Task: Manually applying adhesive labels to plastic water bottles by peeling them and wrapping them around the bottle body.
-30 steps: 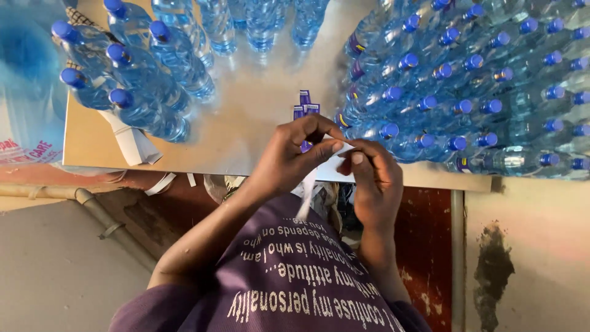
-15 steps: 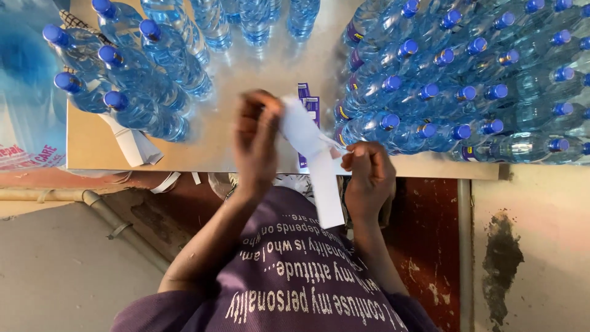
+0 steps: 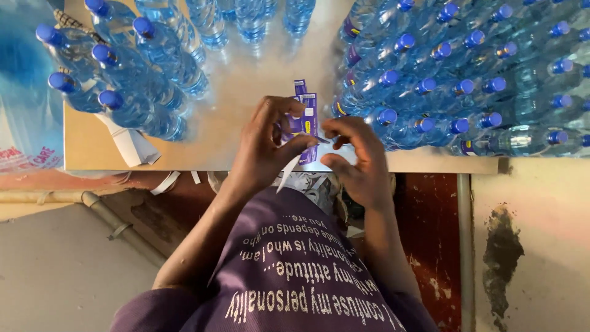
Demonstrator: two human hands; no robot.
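My left hand (image 3: 267, 144) and my right hand (image 3: 356, 157) meet at the near edge of a tan table (image 3: 92, 150). Both pinch a purple label strip (image 3: 305, 120) that lies between them; a white backing strip (image 3: 287, 174) hangs down from under my left thumb. Clear water bottles with blue caps stand on both sides: a small group (image 3: 123, 86) to the left and a dense block (image 3: 467, 80) to the right, close to my right hand.
White paper scraps (image 3: 132, 147) lie at the table's near left edge. A blue plastic sheet (image 3: 24, 92) is at the far left. Below the table are a grey pipe (image 3: 104, 215), a dark red panel (image 3: 430, 227) and my purple printed shirt (image 3: 295, 276).
My left hand had lifted a long white strip away from the right hand; now both hands are back together over the purple label, and only a short white piece hangs down.
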